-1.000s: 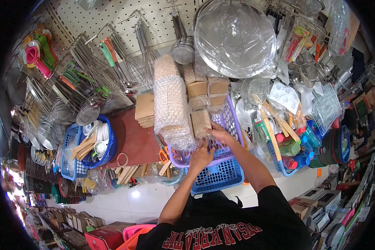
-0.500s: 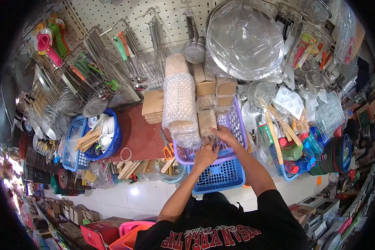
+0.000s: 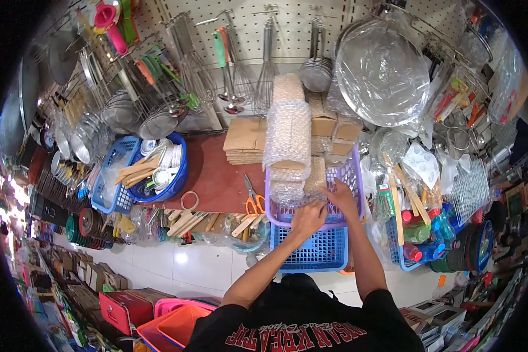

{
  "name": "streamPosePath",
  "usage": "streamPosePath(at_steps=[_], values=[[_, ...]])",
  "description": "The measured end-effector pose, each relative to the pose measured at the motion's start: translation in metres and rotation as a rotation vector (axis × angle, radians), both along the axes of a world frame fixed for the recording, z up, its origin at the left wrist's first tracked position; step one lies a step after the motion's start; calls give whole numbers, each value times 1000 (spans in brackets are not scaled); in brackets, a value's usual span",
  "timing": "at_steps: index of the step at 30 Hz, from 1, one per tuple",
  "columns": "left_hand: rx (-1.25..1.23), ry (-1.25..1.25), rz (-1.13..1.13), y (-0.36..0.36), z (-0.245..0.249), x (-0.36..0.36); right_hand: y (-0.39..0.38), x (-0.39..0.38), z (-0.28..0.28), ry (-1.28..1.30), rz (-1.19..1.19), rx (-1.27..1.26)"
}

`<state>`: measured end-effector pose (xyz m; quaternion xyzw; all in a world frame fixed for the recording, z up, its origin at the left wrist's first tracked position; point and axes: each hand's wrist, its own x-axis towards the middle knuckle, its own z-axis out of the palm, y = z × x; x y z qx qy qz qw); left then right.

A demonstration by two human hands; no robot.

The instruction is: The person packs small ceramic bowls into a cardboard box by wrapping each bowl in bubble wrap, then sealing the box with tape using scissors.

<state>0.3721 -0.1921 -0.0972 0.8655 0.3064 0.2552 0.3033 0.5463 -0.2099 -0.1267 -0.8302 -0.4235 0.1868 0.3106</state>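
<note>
A purple basket point(image 3: 358, 176) holds several bubble-wrapped cardboard boxes. The largest is a tall bubble-wrapped bundle point(image 3: 288, 132) on the left of the pile. My right hand point(image 3: 342, 199) reaches in over the front right of the basket, its fingers bent at the lower end of a small bubble-wrapped box point(image 3: 315, 174). Beside it, my left hand point(image 3: 310, 219) is closed over the front rim, fingers curled toward the same wrapping; what they pinch is hidden. Left of the basket lie orange-handled scissors point(image 3: 254, 205) and a stack of flat brown cardboard boxes point(image 3: 244, 141).
Under the purple basket is a blue basket point(image 3: 317, 249). A roll of tape point(image 3: 189, 200) lies on the red tabletop point(image 3: 211, 176) near a blue tub point(image 3: 179, 182) of utensils. Whisks and strainers hang from the pegboard point(image 3: 249, 35). Bottles fill a basket point(image 3: 396, 246) at the right.
My view has shifted left, so everything sits further right. My left hand's fingers have curled in and moved closer to my right hand; the boxes stay in place.
</note>
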Motion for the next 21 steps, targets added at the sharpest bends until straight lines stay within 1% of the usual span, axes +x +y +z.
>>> streamPosePath(at_steps=[1, 2, 5, 6, 8, 9, 10, 13, 15, 18, 19, 21], values=[[35, -52, -39, 0, 0, -2, -6, -6, 14, 0, -15, -14], [117, -173, -88, -1, 3, -5, -15, -20, 34, 15, -51, 38], [234, -385, -267, -4, 7, -25, -29, -45, 37, -9, -60, 349], [252, -464, -271, -8, 11, -36, -35, -58, 46, 12, -62, 368], [161, -516, -178, -17, 9, -62, -46, -98, 75, 54, -75, 403], [113, -542, -136, -22, 5, -76, -49, -118, 86, 120, -17, 457], [-8, -551, -54, -26, -2, -89, -49, -136, 91, 186, 36, 512], [-355, -544, 190, -22, -24, -129, -37, -180, 82, 335, 180, 430], [-556, -507, 368, -3, -35, -154, -20, -208, 78, 460, 238, 352], [-630, -673, 513, 46, -76, -182, 21, -249, 56, 503, 294, 365], [-626, -562, 562, 62, -68, -195, 35, -258, 53, 506, 319, 358], [-839, -658, 557, 92, -68, -213, 65, -272, 46, 510, 367, 347]])
